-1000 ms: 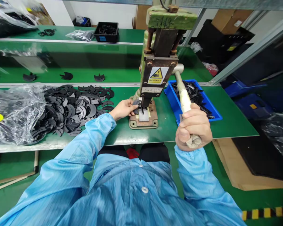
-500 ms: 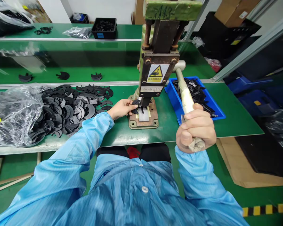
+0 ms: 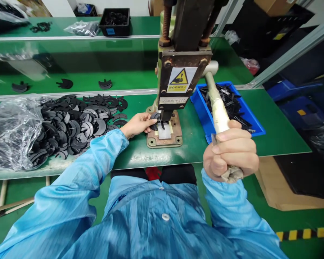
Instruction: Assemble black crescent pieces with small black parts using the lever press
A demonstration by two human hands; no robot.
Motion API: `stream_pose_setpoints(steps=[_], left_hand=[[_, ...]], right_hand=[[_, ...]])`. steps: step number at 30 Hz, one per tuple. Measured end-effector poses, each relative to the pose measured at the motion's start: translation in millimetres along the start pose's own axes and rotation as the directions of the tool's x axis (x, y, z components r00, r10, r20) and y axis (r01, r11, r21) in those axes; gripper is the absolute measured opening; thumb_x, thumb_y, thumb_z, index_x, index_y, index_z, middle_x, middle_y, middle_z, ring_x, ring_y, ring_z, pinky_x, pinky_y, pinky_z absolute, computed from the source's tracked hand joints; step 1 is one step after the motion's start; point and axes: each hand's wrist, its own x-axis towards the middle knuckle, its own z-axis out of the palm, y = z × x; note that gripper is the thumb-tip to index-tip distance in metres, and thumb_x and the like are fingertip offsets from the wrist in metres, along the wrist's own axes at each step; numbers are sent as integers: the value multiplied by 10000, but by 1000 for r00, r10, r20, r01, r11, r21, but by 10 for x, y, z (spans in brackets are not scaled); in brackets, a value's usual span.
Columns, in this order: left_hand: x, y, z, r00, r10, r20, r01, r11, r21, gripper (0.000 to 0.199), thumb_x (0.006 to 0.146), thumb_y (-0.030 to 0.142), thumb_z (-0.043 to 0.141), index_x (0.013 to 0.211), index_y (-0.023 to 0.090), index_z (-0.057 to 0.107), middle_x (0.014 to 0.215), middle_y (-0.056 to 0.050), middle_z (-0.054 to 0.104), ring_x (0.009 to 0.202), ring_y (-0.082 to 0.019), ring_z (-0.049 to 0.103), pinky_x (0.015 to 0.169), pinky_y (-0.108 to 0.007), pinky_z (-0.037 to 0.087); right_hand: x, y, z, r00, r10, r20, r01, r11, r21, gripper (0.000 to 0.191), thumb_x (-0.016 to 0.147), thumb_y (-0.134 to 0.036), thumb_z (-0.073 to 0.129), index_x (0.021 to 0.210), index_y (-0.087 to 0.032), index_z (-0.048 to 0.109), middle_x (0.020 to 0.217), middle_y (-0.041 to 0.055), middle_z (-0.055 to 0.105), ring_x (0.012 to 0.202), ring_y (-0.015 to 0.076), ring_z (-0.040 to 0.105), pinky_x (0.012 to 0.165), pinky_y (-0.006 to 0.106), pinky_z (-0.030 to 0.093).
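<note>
My left hand pinches a black curved part at the foot of the hand press. Part of that piece lies under the press's black ram, above a small metal plate on the rusty base. My right hand is wrapped round the pale, tape-covered press lever, to the right of the press. A cloth-like wrapping shows at the lever's lower end.
Left of the press lies a heap of black curved parts beside a clear plastic bag. A blue bin of black pieces stands on the right. Single black parts lie behind, below a black bin.
The view has shifted, so the press looks larger and closer. My right hand and the lever end appear slightly lower and further right. My left hand keeps its hold on the part.
</note>
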Motion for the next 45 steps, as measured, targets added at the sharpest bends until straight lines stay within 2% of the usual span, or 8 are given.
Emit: stream_pose_setpoints(steps=[13, 17, 21, 25, 29, 32, 35, 45], left_hand=[[5, 236, 3, 964, -263, 44, 260, 964, 60, 358, 939, 343, 868, 751, 169, 617, 544, -28, 678, 483, -119, 665, 476, -176, 506], [3, 245, 29, 947, -319, 27, 319, 948, 13, 350, 907, 370, 899, 781, 163, 646, 557, -34, 685, 488, -129, 677, 485, -187, 521], [-78, 218, 86, 955, -296, 15, 297, 953, -54, 323, 964, 373, 842, 832, 161, 637, 606, -39, 707, 510, -120, 690, 518, -185, 554], [-323, 219, 82, 985, -170, 6, 169, 971, -168, 304, 999, 384, 799, 871, 169, 625, 640, -26, 709, 539, -121, 703, 530, -193, 575], [-738, 275, 32, 999, -32, 32, 38, 972, -231, 421, 913, 490, 877, 846, 178, 603, 640, -19, 707, 532, -121, 692, 527, -199, 572], [-1025, 323, 60, 994, 62, 87, -38, 967, -252, 509, 852, 595, 900, 841, 179, 607, 633, -22, 706, 534, -130, 695, 532, -208, 576], [-1206, 348, 168, 990, 112, 83, -89, 965, -248, 542, 831, 641, 896, 834, 182, 609, 619, -6, 685, 525, -130, 687, 516, -207, 565], [-1364, 388, 416, 991, 85, 100, -67, 982, -175, 519, 850, 624, 880, 762, 190, 609, 592, 8, 620, 482, -116, 625, 468, -217, 511]], right_hand=[[-42, 22, 30, 999, -5, -32, 4, 1000, -25, 421, 988, -472, 693, 684, -268, 485, 635, -39, 528, 791, 173, 678, 1031, 607, 616], [218, 19, 131, 991, -33, -131, 46, 994, 101, 285, 955, -464, 753, 787, -288, 605, 658, -45, 550, 784, 154, 689, 998, 542, 637], [900, 35, 224, 985, -87, -151, 122, 963, 239, 342, 915, -500, 808, 1219, -355, 747, 1032, -15, 744, 1013, 158, 758, 994, 437, 642], [1242, 119, 207, 993, 109, -55, -93, 967, 237, 465, 977, -463, 723, 1430, -405, 639, 1512, -38, 604, 1532, 209, 594, 1210, 374, 525], [615, 259, 207, 959, 280, -36, -275, 956, 102, 363, 949, -345, 791, 1286, -268, 678, 1152, 51, 693, 1094, 179, 753, 1053, 427, 641], [-101, 192, 305, 713, 617, 333, -680, 724, 115, 344, 929, -409, 808, 1222, -279, 683, 1078, 36, 744, 992, 164, 763, 993, 394, 676], [-557, -4, 459, 616, 633, 469, -747, 658, 94, 416, 886, -499, 837, 1208, -271, 707, 1097, 62, 787, 969, 193, 785, 881, 373, 696], [-832, -235, 580, 642, 645, 414, -711, 703, 7, 266, 1000, -501, 675, 1026, -237, 668, 882, 20, 730, 751, 147, 692, 684, 301, 614]])
